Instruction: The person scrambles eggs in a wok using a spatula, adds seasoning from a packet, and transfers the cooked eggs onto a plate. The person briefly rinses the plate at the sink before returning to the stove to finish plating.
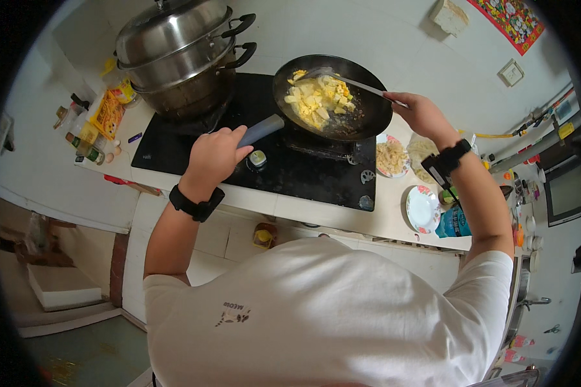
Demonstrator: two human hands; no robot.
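Note:
My left hand (216,154) is closed around the grey handle of a dark wok (368,113), which is over the right side of a black gas stove (290,179). My right hand (421,113) grips the handle of a metal spatula (363,86); its blade lies at the far side of the wok, by the food. Scrambled egg with pale chunks (319,99) fills the wok's left and middle part. Just right of the stove stands a patterned plate of shredded pale food (391,156), below my right wrist. Nearer the counter's edge is a white plate with a floral rim (423,209).
A large stacked steel steamer (174,53) stands at the stove's left. Bottles, a yellow packet (107,115) and eggs (117,151) sit on the left counter. Right of the plates lie a bowl of pale food (422,155) and a blue bag (452,223).

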